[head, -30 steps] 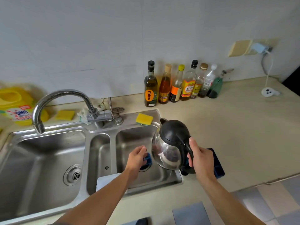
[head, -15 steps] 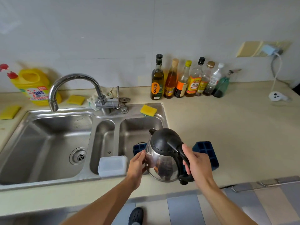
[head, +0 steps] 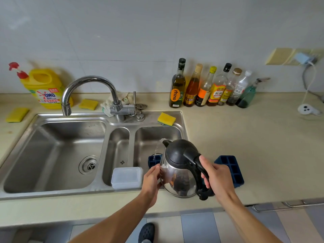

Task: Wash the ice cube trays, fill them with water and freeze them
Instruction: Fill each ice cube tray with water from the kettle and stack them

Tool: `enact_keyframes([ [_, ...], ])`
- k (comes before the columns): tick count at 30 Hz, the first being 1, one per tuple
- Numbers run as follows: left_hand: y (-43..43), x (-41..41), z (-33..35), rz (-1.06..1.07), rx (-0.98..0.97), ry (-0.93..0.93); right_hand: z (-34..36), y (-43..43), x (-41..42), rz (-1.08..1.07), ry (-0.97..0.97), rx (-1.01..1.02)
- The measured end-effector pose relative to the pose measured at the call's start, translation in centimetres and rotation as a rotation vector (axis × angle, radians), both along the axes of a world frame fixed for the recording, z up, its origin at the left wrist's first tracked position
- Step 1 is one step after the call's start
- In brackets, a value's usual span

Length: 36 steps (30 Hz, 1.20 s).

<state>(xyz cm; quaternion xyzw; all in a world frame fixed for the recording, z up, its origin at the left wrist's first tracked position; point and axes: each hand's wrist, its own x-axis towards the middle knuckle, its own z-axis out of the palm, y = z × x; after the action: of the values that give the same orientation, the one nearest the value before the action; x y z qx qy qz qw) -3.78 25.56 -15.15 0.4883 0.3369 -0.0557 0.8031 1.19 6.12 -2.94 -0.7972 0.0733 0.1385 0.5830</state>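
Ice cube tray (head: 154, 160), dark blue, lies in the right basin of the sink (head: 108, 123), only its corner showing past the kettle (head: 178, 172). Right hand (head: 219, 179) is wrapped around the kettle's black handle, tipping the spout away to the left. Left hand (head: 151, 181) lies with fairly straight fingers against the steel side, not clasping it. A thin stream of water (head: 156, 148) falls from the spout onto the tray. Second tray (head: 231, 170) sits on the counter (head: 245, 137) just right of the kettle, partly behind the right hand. A clear lidded container (head: 127, 177) rests at the front of the narrow middle basin, beside the left hand. A yellow sponge (head: 166, 118) lies on the rim behind.
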Motion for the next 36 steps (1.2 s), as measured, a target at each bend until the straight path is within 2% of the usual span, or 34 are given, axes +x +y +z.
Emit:
enact_keyframes([
  [36,-0.6,-1.3,1.4,0.095,-0.075,0.035,1.4,-0.7,-1.7,0.018,0.010,0.025],
])
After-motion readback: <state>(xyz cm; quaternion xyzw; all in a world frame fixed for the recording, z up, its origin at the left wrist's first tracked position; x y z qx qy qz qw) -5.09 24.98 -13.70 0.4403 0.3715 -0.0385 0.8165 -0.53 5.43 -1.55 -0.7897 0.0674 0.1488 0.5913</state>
